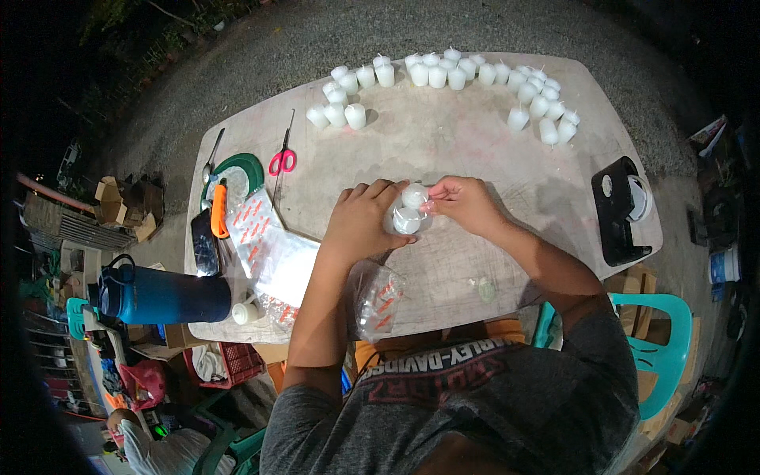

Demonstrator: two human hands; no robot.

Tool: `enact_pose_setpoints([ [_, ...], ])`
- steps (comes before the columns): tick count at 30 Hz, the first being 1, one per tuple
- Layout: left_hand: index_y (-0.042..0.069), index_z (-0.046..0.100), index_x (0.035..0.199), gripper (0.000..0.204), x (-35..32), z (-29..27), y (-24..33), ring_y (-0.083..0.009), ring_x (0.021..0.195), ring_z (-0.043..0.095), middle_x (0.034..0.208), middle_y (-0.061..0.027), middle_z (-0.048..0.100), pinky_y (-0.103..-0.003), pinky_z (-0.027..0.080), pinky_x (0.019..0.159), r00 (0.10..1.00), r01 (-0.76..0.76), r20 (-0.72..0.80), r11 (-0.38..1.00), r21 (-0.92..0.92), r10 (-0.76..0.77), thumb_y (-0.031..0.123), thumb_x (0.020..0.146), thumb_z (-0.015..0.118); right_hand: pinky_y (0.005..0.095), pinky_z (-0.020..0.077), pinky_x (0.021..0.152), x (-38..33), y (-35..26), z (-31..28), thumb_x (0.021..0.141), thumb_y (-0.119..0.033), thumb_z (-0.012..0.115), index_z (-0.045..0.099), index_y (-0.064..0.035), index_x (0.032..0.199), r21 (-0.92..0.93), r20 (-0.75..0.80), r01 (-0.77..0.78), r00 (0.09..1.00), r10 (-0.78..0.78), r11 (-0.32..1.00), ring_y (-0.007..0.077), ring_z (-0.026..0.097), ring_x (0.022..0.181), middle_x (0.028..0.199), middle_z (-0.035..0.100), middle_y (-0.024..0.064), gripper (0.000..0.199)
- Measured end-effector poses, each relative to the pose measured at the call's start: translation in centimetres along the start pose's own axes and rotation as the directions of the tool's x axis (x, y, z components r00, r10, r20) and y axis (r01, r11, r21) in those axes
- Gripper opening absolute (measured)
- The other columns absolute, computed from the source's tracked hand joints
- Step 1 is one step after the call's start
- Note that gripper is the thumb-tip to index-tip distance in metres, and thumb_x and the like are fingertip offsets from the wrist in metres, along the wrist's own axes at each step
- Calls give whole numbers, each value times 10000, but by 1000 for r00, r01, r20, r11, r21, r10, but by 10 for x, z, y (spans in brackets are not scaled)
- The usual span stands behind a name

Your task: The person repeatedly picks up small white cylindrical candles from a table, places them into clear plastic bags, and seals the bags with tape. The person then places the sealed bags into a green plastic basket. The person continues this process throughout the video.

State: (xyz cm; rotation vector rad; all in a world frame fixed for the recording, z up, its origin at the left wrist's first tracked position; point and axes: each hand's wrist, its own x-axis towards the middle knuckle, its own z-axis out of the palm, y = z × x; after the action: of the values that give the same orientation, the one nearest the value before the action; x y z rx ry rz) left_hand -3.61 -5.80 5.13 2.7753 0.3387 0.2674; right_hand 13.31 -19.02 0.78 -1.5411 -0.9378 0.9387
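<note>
Two white votive candles [407,221] stand close together near the middle of the table, seemingly inside clear plastic. My left hand [366,215] curls around their left side, fingers behind them and thumb in front. From the right, my right hand [465,204] pinches what looks like the edge of that clear plastic, beside the candles. The fingertips partly hide the pinched spot. Clear plastic bags with orange print [252,229] lie left of my left forearm, and another clear bag [378,305] rests by the table's near edge.
White candles [437,75] line the table's far side in groups. Pink scissors [283,161], an orange cutter [219,210], a green tape roll [247,168], a phone [206,244] and a blue bottle [170,293] occupy the left. A black tape dispenser [617,210] sits at right.
</note>
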Motion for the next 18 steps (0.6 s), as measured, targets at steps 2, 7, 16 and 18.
enact_pose_setpoints([
  [2, 137, 497, 1272, 863, 0, -3, 2, -295, 1029, 553, 1111, -85, 572, -413, 420, 875, 1000, 15, 19, 1000, -19, -14, 383, 508, 814, 240, 514, 733, -3, 4, 8, 799, -15, 676, 620, 50, 932, 83, -3, 40, 999, -40, 996, 135, 632, 809, 914, 643, 114, 158],
  [7, 90, 520, 1182, 794, 4, -8, 6, -301, 990, 559, 1111, -86, 571, -410, 417, 858, 995, -93, -66, 973, -213, 81, 314, 482, 819, 223, 483, 713, -7, -3, -3, 777, -72, 720, 625, 33, 940, 33, -15, 163, 987, -162, 986, 118, 603, 816, 935, 618, 76, 215],
  [16, 62, 458, 1199, 840, 12, 16, 19, -330, 1075, 503, 1159, -134, 532, -401, 367, 950, 892, -349, -408, 871, -345, 195, 199, 452, 819, 341, 507, 808, -18, -34, -7, 897, -304, 588, 461, -86, 1236, 657, 483, -422, 872, 81, 625, 150, 581, 976, 1090, 571, 32, 423],
  [18, 64, 457, 1193, 829, 12, 17, 22, -335, 1073, 504, 1154, -135, 533, -411, 368, 950, 904, -337, -385, 866, -369, 188, 188, 456, 817, 361, 513, 826, -16, -28, -11, 911, -287, 566, 455, -94, 1246, 664, 490, -403, 871, 42, 630, 161, 588, 998, 1114, 568, 40, 402],
])
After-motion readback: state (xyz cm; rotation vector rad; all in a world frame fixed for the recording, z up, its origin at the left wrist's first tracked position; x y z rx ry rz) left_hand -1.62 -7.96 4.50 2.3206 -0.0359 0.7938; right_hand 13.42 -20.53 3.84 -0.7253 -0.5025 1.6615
